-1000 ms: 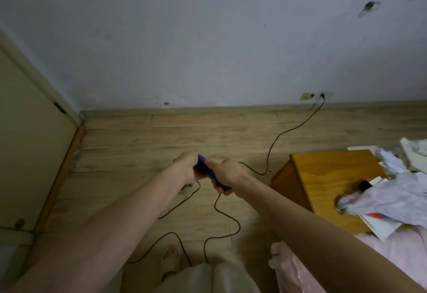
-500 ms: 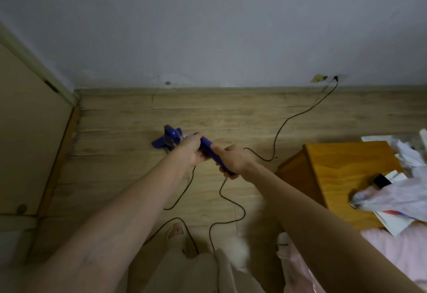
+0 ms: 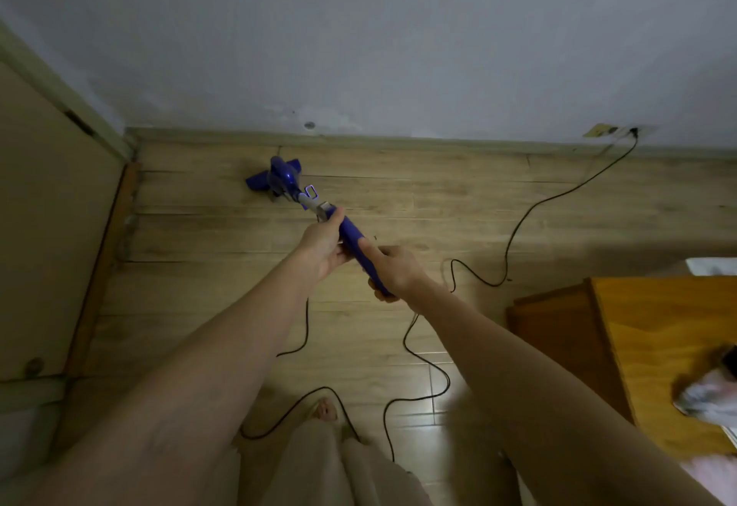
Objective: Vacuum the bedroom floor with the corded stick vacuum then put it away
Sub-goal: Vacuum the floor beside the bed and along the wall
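- While the vacuum (image 3: 351, 242) is gripped by left hand (image 3: 321, 248) and right hand (image 3: 393, 268), its head (image 3: 275, 180) is seen near the skirting.
- Cord (image 3: 518, 234) partly hidden behind the vacuum-holding arms.
- Nightstand (image 3: 658, 338), right of the vacuum, is cut off.

A room in a home, seen from above by a person looking down at the floor. Pale wood-look plank flooring (image 3: 438, 194) meets a plain, scuffed grey-white wall (image 3: 359, 38) along a low skirting board (image 3: 399, 141), with a cream door (image 3: 44, 234) and its frame at the left. A black power cord (image 3: 558, 198) loops across the floor to a wall socket (image 3: 634, 131) near the skirting, and at the right stands an orange-brown wooden bedside cabinet (image 3: 654, 330) with crumpled papers (image 3: 708, 398) on top and a patch of pink fabric (image 3: 718, 481) beside it.
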Available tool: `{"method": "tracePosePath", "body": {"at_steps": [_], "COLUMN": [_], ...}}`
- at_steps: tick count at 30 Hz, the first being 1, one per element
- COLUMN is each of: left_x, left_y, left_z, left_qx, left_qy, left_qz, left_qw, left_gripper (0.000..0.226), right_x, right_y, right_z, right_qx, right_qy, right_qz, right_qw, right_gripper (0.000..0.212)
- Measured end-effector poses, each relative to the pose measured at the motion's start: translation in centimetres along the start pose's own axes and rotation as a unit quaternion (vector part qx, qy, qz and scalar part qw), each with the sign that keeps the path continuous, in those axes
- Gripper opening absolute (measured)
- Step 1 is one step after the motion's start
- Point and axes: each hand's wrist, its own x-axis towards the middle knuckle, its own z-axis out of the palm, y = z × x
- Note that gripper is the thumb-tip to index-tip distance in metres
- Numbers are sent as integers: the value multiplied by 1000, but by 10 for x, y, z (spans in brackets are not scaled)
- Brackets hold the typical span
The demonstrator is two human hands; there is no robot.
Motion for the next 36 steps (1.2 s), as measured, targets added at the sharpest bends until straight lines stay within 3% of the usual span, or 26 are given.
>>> {"method": "tracePosePath", "body": {"at_steps": [8,14,24,36], "left_x": [38,32,-46,-163], "left_y": [29,25,-19,-124], "left_z": [-32,-30,15,56], "left_qx": [-21,6,49,74], "left_qy": [12,-21,-25,-52], "left_qz": [10,18,47,33], "left_qw": [1000,1000,997,995], "left_gripper": [37,43,30,41], "right_x": [44,28,-65,-223], "right_y": [-29,-20,7,63], "right_z": [33,31,-4,-42], "right_qx": [-32,38,94,157], "right_qy": [-5,30,108,143], "right_qz": [-4,-13,4,16], "right_qw": [999,999,990,977], "right_gripper": [48,47,51,37]}}
